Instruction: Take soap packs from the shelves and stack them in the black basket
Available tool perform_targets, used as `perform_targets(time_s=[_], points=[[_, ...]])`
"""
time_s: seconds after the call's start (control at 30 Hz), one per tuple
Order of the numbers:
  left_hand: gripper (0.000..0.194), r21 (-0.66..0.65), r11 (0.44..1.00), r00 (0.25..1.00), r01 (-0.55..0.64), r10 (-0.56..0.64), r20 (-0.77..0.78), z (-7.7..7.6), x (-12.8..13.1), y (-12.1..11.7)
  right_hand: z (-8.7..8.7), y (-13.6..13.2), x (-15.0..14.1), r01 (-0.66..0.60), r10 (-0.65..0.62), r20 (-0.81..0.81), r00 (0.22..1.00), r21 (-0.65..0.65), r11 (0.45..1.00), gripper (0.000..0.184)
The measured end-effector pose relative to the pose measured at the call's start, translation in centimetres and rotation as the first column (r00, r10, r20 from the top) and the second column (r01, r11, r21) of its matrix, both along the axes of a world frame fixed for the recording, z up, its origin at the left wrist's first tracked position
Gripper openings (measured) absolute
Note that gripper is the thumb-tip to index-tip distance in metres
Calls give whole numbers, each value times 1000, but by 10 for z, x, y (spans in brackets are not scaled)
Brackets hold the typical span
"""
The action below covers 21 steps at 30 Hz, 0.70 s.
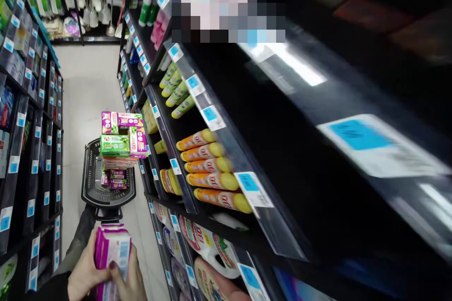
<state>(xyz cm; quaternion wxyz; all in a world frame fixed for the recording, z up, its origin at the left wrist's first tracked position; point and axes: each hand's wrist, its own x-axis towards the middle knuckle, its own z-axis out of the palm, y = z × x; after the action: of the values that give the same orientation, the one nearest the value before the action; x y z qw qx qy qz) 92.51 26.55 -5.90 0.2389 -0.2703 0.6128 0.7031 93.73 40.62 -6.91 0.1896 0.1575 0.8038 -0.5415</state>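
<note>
Both my hands are closed around a purple and white package [112, 256] low in the view, its side with a blue and white printed panel turned up. My left hand [84, 263] grips its left side, thumb across the front. On the right side my right hand [130, 275] wraps around it, a dark-painted thumbnail showing. Just beyond stands a black shopping basket [88, 174] on the floor, with a few purple boxes [118, 179] inside. A stack of purple and green boxes [115, 145] rises at the basket's far end; what bears the stack is hidden.
Shelves with price tags line both sides of the narrow aisle. On the right shelf lie orange bottles with yellow caps [212, 179], green bottles [176, 91] and large detergent jugs [208, 244]. Ladles and spatulas [93, 4] hang at the far end, beyond the pale floor [86, 84].
</note>
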Motion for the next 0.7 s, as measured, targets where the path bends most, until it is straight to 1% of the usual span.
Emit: perform_targets(time_s=[0.03, 0.07, 0.1, 0.13, 0.17, 0.2, 0.23, 0.27, 0.3, 0.33, 0.37, 0.43, 0.5, 0.53, 0.57, 0.6, 0.63, 0.67, 0.7], points=[[115, -81, 995, 998, 60, -61, -8, -13, -1, 4, -10, 2, -3, 4, -2, 63, 998, -23, 1000, 72], [117, -126, 986, 994, 105, -108, -14, -26, -2, 7, -20, 4, -6, 17, -9, 133, 991, -59, 998, 82], [116, -115, 985, 991, 130, -133, -25, -37, -1, 9, -30, 6, -9, 34, -13, 194, 981, -103, 994, 91], [115, -45, 990, 990, 137, -139, -40, -47, 0, 9, -39, 8, -12, 45, -6, 235, 972, -157, 987, 97], [112, 65, 989, 990, 134, -131, -53, -56, 1, 7, -47, 9, -15, 55, 6, 267, 964, -221, 974, 99], [112, 204, 971, 992, 124, -116, -48, -63, 2, 5, -55, 10, -17, 68, 23, 298, 954, -292, 954, 100], [113, 343, 934, 995, 103, -101, -23, -70, 3, 2, -63, 12, -19, 85, 43, 329, 943, -365, 927, 100], [115, 459, 885, 995, 81, -95, 6, -76, 3, -1, -71, 13, -21, 107, 64, 366, 928, -428, 897, 99], [115, 537, 841, 995, 65, -95, 28, -83, 3, -4, -79, 15, -23, 136, 80, 408, 909, -474, 870, 98], [114, 574, 817, 995, 58, -96, 38, -90, 2, -7, -88, 16, -25, 171, 89, 453, 887, -502, 848, 96], [111, 577, 815, 995, 54, -91, 36, -98, 0, -9, -97, 17, -28, 209, 93, 499, 862, -517, 830, 95], [107, 529, 847, 997, 56, -74, 14, -117, -6, -12, -117, 19, -36, 267, 118, 575, 810, -539, 799, 94], [104, 460, 887, 998, 33, -50, 25, -139, -13, -12, -140, 19, -47, 266, 185, 602, 777, -580, 770, 89], [103, 412, 911, 999, 1, -24, 49, -150, -17, -11, -153, 18, -54, 238, 236, 591, 771, -611, 755, 86], [104, 359, 932, 997, -39, 12, 76, -162, -20, -10, -167, 17, -62, 186, 292, 564, 773, -640, 745, 81], [106, 305, 949, 994, -82, 54, 100, -173, -23, -8, -182, 16, -72, 96, 342, 519, 783, -645, 758, 74], [108, 243, 961, 987, -132, 105, 120, -184, -25, -6, -199, 15, -82, -17, 381, 468, 797, -614, 789, 67], [109, 183, 966, 978, -181, 158, 133, -195, -26, -5, -216, 13, -94, -133, 408, 420, 811, -547, 827, 63], [110, 128, 966, 968, -226, 208, 141, -205, -25, -4, -235, 11, -106, -237, 420, 380, 824, -443, 865, 60]])
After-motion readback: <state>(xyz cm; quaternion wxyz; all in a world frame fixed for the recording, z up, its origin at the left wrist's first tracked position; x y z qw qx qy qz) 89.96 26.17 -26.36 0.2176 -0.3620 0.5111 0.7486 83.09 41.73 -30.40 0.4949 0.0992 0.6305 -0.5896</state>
